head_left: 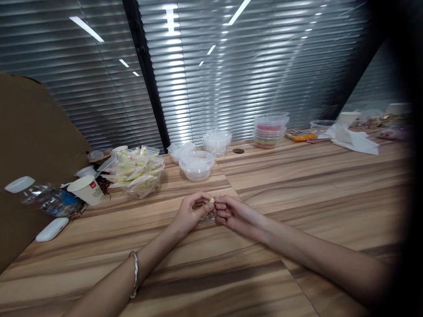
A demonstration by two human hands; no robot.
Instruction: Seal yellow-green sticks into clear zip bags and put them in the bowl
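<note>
My left hand point(193, 212) and my right hand point(229, 212) meet over the middle of the wooden table point(185, 277). Between their fingertips is a small yellow piece point(212, 200), too small to name more closely. My left thumb and forefinger pinch it from one side; the right thumb and fingers close on it from the other. Below the fingers, partly hidden, lies a bit of clear plastic point(208, 217). A silvery bangle point(135, 274) circles my left wrist.
At the left stand a tub heaped with yellow-filled clear bags point(137, 169), a paper cup point(87, 190), a plastic bottle point(49, 198) and a white case point(53, 229). Clear bowls point(197, 166), stacked lidded tubs point(270, 131), an orange packet point(299, 135) and tissues point(352, 138) line the back.
</note>
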